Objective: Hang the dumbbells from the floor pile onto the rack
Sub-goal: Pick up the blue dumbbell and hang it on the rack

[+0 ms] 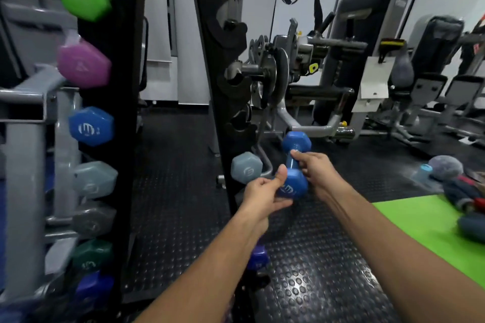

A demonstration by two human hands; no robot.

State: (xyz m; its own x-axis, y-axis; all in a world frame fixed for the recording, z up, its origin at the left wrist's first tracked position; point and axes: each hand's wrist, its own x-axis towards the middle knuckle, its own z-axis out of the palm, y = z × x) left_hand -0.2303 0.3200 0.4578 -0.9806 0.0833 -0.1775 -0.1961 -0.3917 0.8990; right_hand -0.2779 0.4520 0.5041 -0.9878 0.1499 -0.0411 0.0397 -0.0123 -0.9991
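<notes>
I've got both hands on the blue dumbbell (294, 168): left hand (262, 196) grips near head, right hand (315, 168) pinches handle, beside rack (223, 86).

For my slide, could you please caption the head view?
Both hands hold a blue dumbbell beside the black rack.
</notes>
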